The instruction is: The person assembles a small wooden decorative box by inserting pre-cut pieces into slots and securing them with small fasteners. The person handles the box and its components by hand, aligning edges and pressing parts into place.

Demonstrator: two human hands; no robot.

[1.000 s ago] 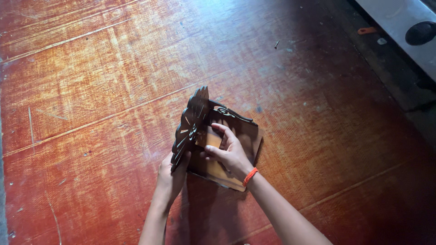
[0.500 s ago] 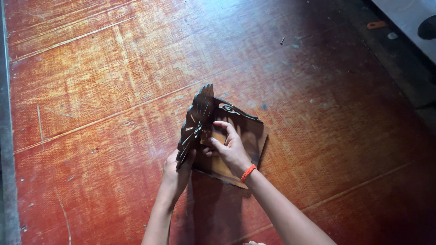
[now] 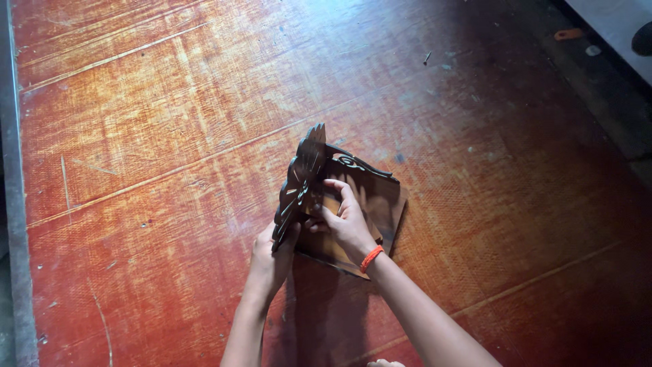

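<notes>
Carved wooden panel (image 3: 301, 182) is held upright by the left hand (image 3: 272, 257) while the right hand (image 3: 345, 219) presses the flat board (image 3: 384, 204); seating the joint squarely seems called for next.

The whole view is filled by a wide counter (image 3: 156, 122) of reddish-brown board, worn and scratched, with pale straight lines running across it. Light falls on the left and the middle part, and the right side lies in shadow. A grey metal edge (image 3: 15, 204) runs along the left side. At the top right there is a dark strip (image 3: 591, 75) and a pale surface (image 3: 611, 20) behind it.
</notes>
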